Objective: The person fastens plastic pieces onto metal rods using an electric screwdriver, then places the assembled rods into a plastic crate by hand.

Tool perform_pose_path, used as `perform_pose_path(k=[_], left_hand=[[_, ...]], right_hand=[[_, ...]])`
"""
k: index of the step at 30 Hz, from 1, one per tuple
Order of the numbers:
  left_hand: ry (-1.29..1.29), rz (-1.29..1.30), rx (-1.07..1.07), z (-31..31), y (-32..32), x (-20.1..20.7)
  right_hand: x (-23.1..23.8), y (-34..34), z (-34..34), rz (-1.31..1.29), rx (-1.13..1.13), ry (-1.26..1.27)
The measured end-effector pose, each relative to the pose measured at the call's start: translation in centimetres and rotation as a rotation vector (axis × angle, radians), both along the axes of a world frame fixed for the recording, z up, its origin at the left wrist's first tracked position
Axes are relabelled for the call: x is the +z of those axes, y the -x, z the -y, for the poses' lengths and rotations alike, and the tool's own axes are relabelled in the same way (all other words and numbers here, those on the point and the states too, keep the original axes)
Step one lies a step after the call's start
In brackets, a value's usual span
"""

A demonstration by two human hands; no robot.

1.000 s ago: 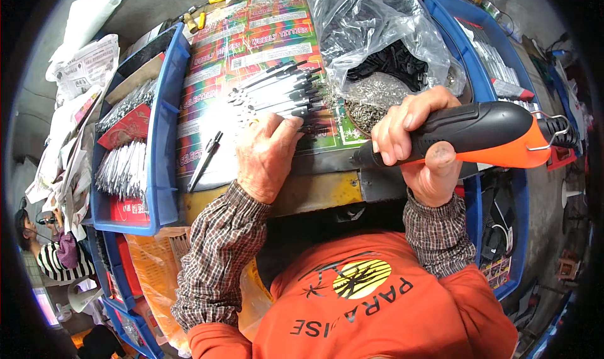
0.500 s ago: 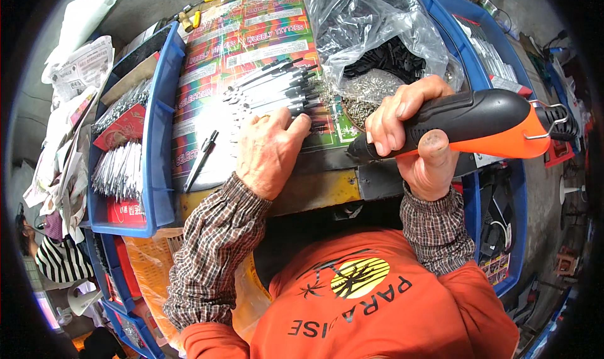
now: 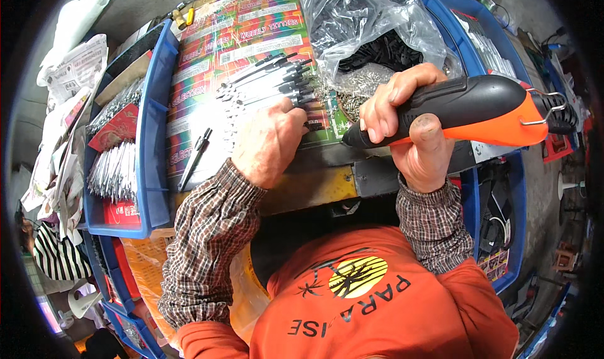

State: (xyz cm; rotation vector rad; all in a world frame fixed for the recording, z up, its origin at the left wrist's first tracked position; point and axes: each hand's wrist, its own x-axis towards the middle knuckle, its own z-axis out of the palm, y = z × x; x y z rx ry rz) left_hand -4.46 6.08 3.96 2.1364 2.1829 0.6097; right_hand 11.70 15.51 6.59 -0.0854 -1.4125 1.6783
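My right hand grips a black and orange power screwdriver, held level with its tip pointing left toward the work. My left hand lies knuckles up on a row of slim black and silver metal parts laid side by side on a colourful printed sheet. Its fingers press down on the near ends of the parts; what they pinch is hidden. One loose black part rests alone at the sheet's left edge.
A clear plastic bag with dark parts and small silver screws sits behind the tool. A blue bin on the left holds bundles of silver pieces. More blue bins stand at the right. Papers lie far left.
My right hand has raised the screwdriver slightly and swung its tip closer to my left hand. The left hand stays on the row of parts.
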Motion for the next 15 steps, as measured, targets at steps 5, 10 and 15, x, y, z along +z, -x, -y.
perform_pose_path(k=[5, 10, 15], left_hand=[[-0.101, -0.066, -0.014, 0.0, 0.1, -0.3], [-0.406, -0.010, -0.033, 0.6, 0.2, -0.2], [-0.526, 0.014, -0.036, 1.3, 0.3, 0.5]], right_hand=[[-0.4, 0.5, -0.3, 0.007, -0.023, -0.018], [-1.4, 1.0, -1.1, -0.181, 0.057, 0.025], [-1.6, 1.4, -1.2, -0.185, 0.060, 0.024]])
